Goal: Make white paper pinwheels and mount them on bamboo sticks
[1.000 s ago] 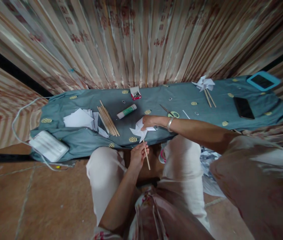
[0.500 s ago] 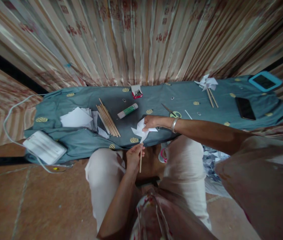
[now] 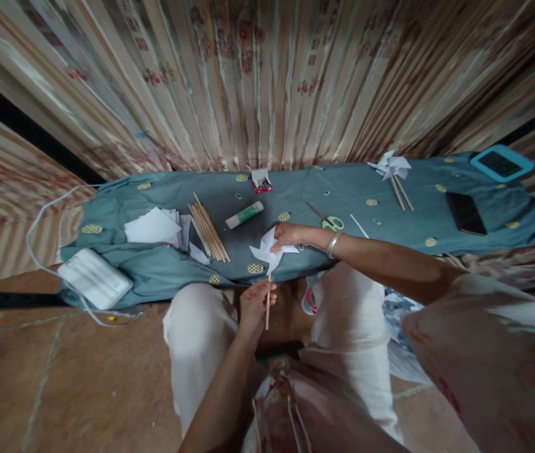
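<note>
A white paper pinwheel (image 3: 264, 253) lies near the front edge of the cloth-covered table, its wooden stick (image 3: 268, 313) pointing down toward my lap. My left hand (image 3: 254, 304) is closed around that stick just below the paper. At the pinwheel's centre, the thumb and fingers of my right hand (image 3: 289, 236) pinch the paper; the fingertips are partly hidden. Left of the pinwheel lies a bundle of wooden sticks (image 3: 209, 229). A glue stick (image 3: 244, 215) with a green label rests behind it, and scissors (image 3: 332, 223) with pale green handles lie beyond my right wrist.
Stacked white paper (image 3: 154, 226) and a white power strip (image 3: 95, 278) occupy the left end. A small red box (image 3: 262, 182) of pins stands at the back. Toward the right are finished pinwheels (image 3: 391, 166), a black phone (image 3: 466, 212) and a blue-framed device (image 3: 502, 163).
My view has tilted slightly, so the table appears a little lower and shifted. Both hands keep their hold on the pinwheel and its stick, with little other movement.
</note>
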`<act>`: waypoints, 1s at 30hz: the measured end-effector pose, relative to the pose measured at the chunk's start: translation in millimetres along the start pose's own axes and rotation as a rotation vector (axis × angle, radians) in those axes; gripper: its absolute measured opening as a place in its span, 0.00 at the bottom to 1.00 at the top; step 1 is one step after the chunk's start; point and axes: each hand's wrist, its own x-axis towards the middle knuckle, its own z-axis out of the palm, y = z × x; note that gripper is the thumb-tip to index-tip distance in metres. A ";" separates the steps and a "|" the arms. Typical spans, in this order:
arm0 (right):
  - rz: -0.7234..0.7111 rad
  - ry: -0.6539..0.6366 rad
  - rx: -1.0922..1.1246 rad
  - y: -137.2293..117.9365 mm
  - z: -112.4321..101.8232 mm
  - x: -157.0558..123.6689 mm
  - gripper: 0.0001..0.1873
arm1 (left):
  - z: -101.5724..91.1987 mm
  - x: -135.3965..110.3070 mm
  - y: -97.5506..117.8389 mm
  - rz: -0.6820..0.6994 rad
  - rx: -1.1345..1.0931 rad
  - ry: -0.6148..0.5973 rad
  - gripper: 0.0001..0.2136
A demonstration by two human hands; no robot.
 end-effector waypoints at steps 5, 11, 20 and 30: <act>0.056 -0.042 0.050 -6.0 -4.0 -11.5 0.19 | 4.2 -3.0 1.3 0.005 -0.007 -0.006 0.15; -0.021 -0.015 0.269 -8.9 -6.5 -28.4 0.23 | 10.7 -5.2 10.2 0.041 -0.029 -0.033 0.15; -0.161 0.274 0.950 4.3 -11.6 -33.8 0.21 | 35.6 1.6 47.5 0.112 -0.037 -0.129 0.14; -0.316 0.577 1.162 12.9 -35.2 -21.1 0.29 | 86.8 37.3 78.6 0.019 0.051 -0.220 0.06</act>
